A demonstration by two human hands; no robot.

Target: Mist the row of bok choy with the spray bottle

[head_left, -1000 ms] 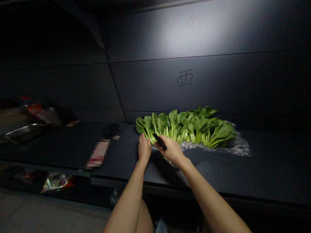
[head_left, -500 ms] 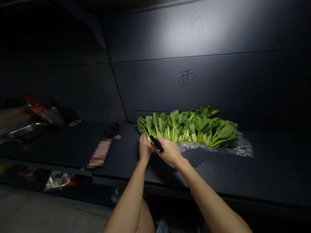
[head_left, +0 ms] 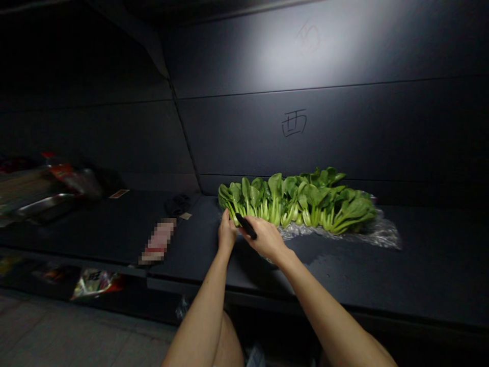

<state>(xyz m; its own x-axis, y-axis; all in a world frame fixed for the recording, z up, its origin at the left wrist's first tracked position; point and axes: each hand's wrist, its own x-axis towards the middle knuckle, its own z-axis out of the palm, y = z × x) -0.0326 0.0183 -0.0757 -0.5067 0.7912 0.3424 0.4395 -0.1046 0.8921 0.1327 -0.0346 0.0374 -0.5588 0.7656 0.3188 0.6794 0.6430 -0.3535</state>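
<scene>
A row of green bok choy [head_left: 275, 201] leans together at the back of the dark shelf, stalks toward me. My left hand [head_left: 227, 232] is closed at the stalk ends of the leftmost bok choy; its fingertips are partly hidden. Close beside it, my right hand [head_left: 265, 237] grips a tool with a black handle [head_left: 246, 226], which slants up to the left. The tool's working end is hidden by the hands, so its kind does not show. Crumpled clear plastic wrap [head_left: 378, 232] lies under and to the right of the bok choy.
A dark panel [head_left: 244, 132] with handwriting rises behind the shelf [head_left: 344, 275]. To the left lie a dark crumpled item [head_left: 177, 205], small cards and a blurred-out pink object [head_left: 158, 242]. Packets and a metal-edged tray [head_left: 46, 203] sit farther left. A lower shelf holds a shiny packet [head_left: 97, 283].
Both hands keep nearly the same position at the left end of the bok choy. The view has shifted very slightly.
</scene>
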